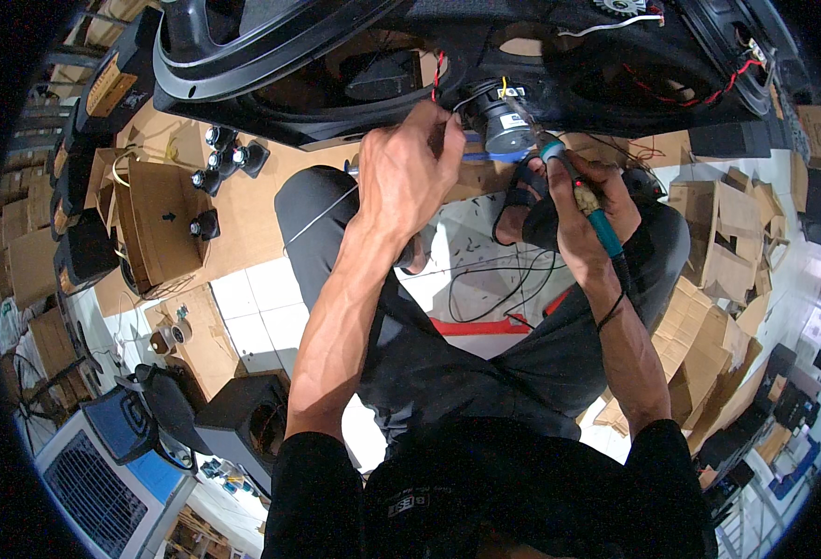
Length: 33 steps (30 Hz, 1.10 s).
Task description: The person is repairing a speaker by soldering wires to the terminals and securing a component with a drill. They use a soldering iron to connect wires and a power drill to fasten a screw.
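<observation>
My right hand (588, 210) is wrapped round the teal handle of a soldering iron (602, 228), a small red light glowing on it. The iron's tip points up and left at a round black speaker driver (507, 129) with white labels and a yellow wire. My left hand (406, 168) is closed in a pinch just left of that driver, on a thin wire whose end is hidden by the fingers. From under this hand a thin silvery strand (322, 220) runs down to the left. A red and black wire (437, 74) hangs right above its fingertips.
A large black speaker cabinet (336, 107) with round openings spans the far side. Several small black drivers (233, 158) stand on cardboard at left, beside an open carton (164, 224). A black cable (494, 289) and a red tool (480, 326) lie between my legs. Cardboard (709, 317) piles up at right.
</observation>
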### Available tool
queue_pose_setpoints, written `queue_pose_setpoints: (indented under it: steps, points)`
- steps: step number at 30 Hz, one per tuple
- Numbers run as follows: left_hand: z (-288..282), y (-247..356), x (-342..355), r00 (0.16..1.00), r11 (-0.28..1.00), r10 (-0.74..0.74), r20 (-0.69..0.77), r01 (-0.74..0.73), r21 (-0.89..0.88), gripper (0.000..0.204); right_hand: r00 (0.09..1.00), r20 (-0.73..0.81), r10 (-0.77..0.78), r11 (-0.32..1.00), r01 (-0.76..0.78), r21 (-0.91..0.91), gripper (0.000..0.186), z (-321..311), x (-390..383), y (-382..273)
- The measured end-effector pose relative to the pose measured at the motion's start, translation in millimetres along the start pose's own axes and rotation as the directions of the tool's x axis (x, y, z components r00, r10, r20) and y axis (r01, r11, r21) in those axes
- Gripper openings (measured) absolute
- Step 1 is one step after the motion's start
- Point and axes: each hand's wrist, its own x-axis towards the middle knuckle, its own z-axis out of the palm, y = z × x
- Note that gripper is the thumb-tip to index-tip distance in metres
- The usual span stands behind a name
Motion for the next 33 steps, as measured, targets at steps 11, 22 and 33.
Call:
queue_pose_setpoints:
  steps: [11,22,33]
  points:
    - [1,-2,0,1.0,1.0,-0.011,-0.004,0.011,0.008,0.017,0.993,-0.019,-0.115,0.987,0.111,-0.12,0.019,-4,-2,3]
    - [-3,0,-1,0.999,1.0,-0.027,-0.023,0.027,-0.006,0.016,0.996,-0.087,0.012,0.986,0.003,0.17,0.023,-5,-3,2]
    - [-1,4,1,0.996,0.999,-0.044,-0.079,0.044,0.001,0.017,0.994,-0.093,-0.061,0.998,0.062,0.007,0.026,-15,-2,-9]
